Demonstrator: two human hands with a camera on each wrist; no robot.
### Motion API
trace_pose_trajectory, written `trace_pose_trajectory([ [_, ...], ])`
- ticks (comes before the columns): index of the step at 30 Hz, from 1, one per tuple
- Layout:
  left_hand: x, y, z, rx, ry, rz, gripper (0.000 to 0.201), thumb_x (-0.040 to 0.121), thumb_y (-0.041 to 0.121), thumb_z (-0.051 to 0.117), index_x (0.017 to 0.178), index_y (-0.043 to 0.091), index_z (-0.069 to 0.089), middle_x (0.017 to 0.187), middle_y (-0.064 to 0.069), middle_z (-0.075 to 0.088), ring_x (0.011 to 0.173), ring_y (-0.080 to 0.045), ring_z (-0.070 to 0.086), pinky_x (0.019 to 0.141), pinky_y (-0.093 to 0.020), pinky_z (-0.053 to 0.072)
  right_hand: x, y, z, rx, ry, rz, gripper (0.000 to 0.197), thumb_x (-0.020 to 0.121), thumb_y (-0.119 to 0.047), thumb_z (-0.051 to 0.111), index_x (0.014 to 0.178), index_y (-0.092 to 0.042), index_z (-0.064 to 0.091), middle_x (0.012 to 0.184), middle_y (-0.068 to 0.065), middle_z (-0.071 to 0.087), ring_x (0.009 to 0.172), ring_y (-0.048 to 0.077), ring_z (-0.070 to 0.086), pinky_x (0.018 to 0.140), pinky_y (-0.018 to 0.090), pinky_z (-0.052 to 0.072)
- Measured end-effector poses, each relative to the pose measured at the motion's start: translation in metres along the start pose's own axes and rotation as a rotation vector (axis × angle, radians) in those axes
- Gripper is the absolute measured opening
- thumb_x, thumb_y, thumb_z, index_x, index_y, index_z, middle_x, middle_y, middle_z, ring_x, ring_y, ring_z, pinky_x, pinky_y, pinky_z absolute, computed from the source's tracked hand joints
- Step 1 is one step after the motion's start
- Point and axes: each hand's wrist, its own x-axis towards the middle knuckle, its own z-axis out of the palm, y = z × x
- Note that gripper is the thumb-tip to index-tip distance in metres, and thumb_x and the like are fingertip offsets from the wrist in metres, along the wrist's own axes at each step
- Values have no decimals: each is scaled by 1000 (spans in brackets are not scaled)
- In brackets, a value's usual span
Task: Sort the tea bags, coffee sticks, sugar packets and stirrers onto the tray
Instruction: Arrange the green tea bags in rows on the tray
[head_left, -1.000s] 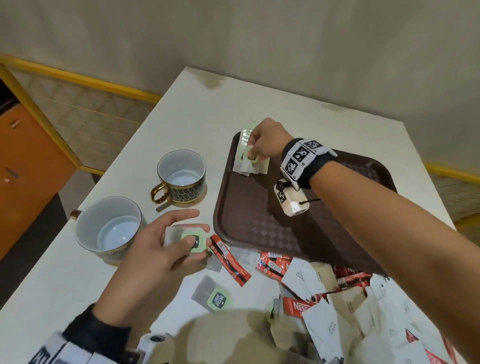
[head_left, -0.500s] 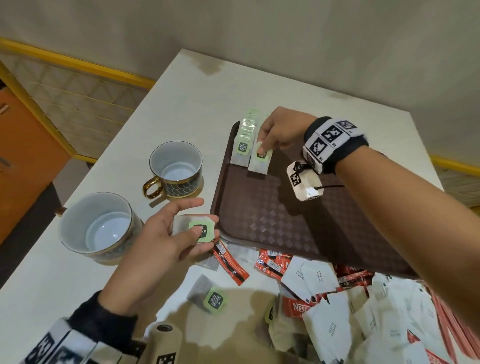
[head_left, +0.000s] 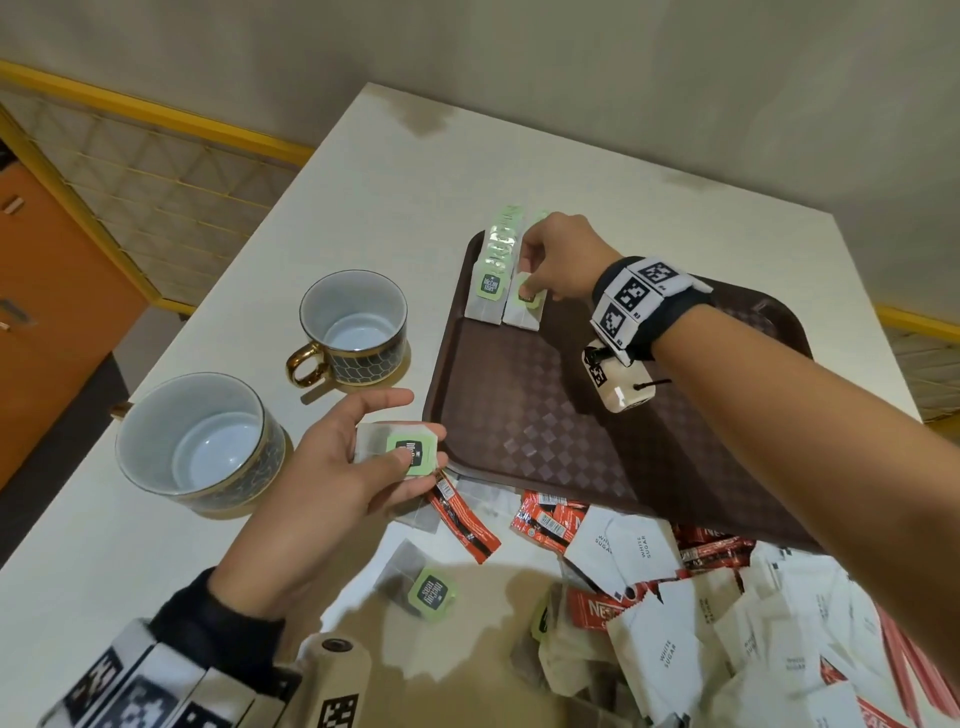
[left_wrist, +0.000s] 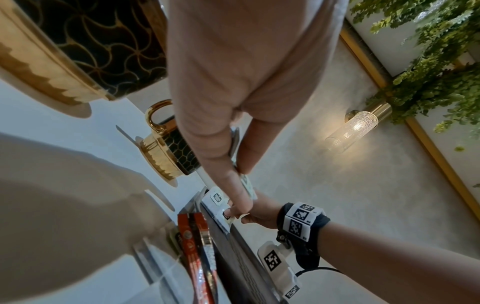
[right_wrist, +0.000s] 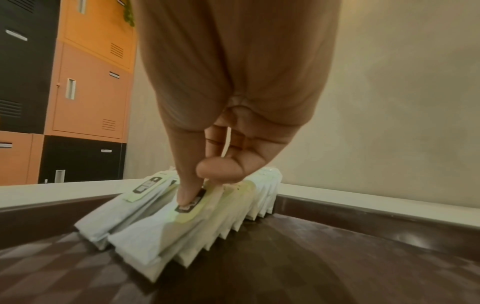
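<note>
A: Tea bag (head_left: 525, 304) at front of second row (head_left: 537, 228), far-left corner of tray (head_left: 545, 415). First row (head_left: 496, 260) just beside, shingled, leaning on rim.

B: Right hand (head_left: 558, 260)?

A: On it. Fingertip (right_wrist: 185, 197) pressing down on green tag; thumb curled just above, touching nothing clearly. Reads as pressing, not pinching, so fingers not closed on the bag.

B: Left hand (head_left: 332, 467)?

A: Off tray, over worktop (head_left: 363, 197). Thumb and fingers pinching next tea bag (head_left: 400, 449), tag up, ready to pass.

B: How best to finish this placement?

A: Probably press flat at tag, nudge back until overlapping bag behind, bottom edge level with front bag of first row. Light pressure only: paper sachets, likely to slide on patterned tray floor. Lift straight up to avoid dragging tag.

B: Risks?

A: Knocking first row sideways with knuckles; rows nearly touching. Also string or tag catching on fingertip on release.

B: Rest of job?

A: Early, by the look of it. Only tea bags on tray. One loose bag (head_left: 423, 592) on worktop near left wrist; coffee sticks (head_left: 462, 519) and sugar packets (head_left: 644, 545) heaped at tray's near edge, some touching rim. No stirrers made out.

B: Anything else about?

A: Two cups (head_left: 353, 327) left of tray, well clear of the rows.
</note>
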Motion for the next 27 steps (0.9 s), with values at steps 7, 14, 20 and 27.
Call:
trace_pose_trajectory([
  [7,2,-2,3,16,-9,-3,40,93,-11,51,118,18,57,104,-10,74,96,-27,73,77,-30,60,-4,2,-1,-84,52,-59,31,69,-15,83,92,-7,64,86,1,55,79,18,51,55,24,37],
  [14,3,-3,4,22,-4,-8,40,92,-11,52,117,20,58,105,-9,74,95,-26,73,78,-31,60,-26,5,21,-90,-32,-127,25,74,-8,78,93,-6,63,81,-1,56,77,21,57,65,28,46],
  [20,3,-4,4,29,-10,-17,39,93,-10,52,117,20,58,106,-10,74,96,-26,72,79,-32,60,-23,3,22,-45,-64,-91,21,76,-3,78,92,-2,65,80,2,59,66,19,59,64,31,55],
  [27,4,-6,5,50,2,-22,39,92,-9,53,116,22,59,105,-8,74,96,-26,72,81,-34,60,-21,-15,23,-88,18,-174,15,78,-13,74,88,-6,65,83,3,59,82,21,56,69,27,43],
])
